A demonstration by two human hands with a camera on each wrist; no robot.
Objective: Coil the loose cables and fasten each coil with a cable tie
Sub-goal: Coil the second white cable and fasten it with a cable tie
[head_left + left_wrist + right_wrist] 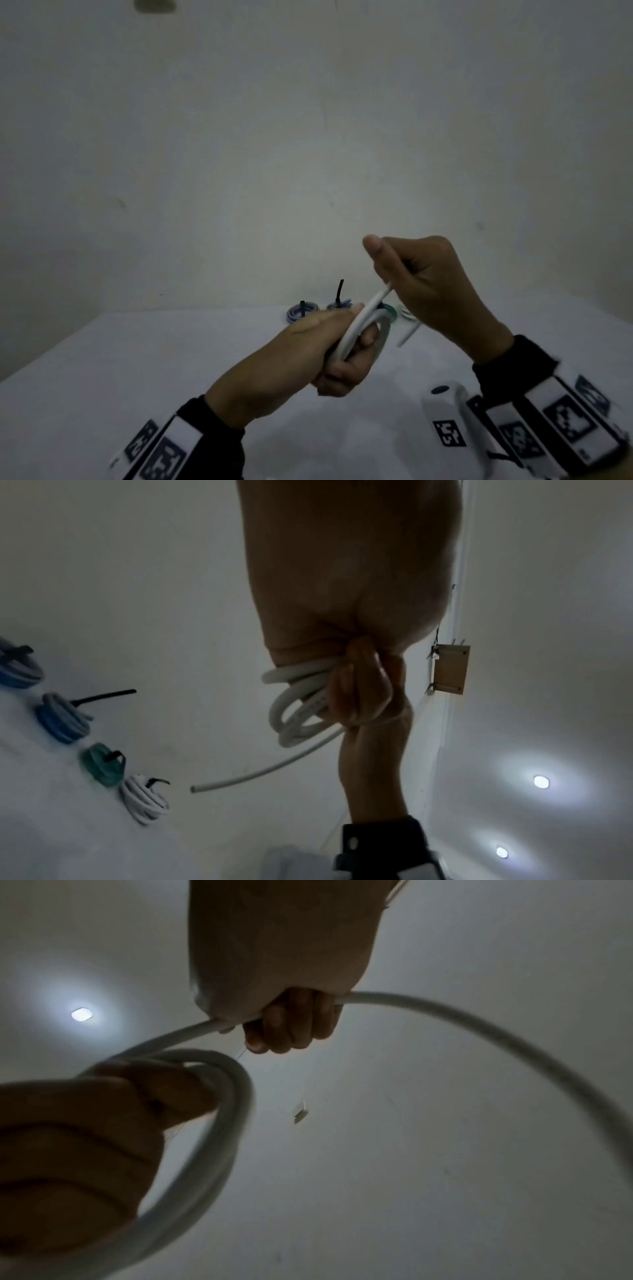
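My left hand (337,346) grips a small coil of white cable (363,325) above the white table (137,370); the loops (294,718) stick out past my curled fingers (359,696). My right hand (424,291), raised up and to the right of the coil, closes its fingers (291,1026) round the running part of the same white cable (445,1015). The cable's free end (195,788) hangs loose below the right hand, seen also as a white tip (407,334). In the right wrist view the left hand (103,1137) holds the coil (222,1123).
Several finished coils lie in a row at the table's far edge: two blue-grey ones (65,718) (17,666), a teal one (103,764) and a white one (143,799), each bound with a black cable tie (103,696). A wall stands behind the table.
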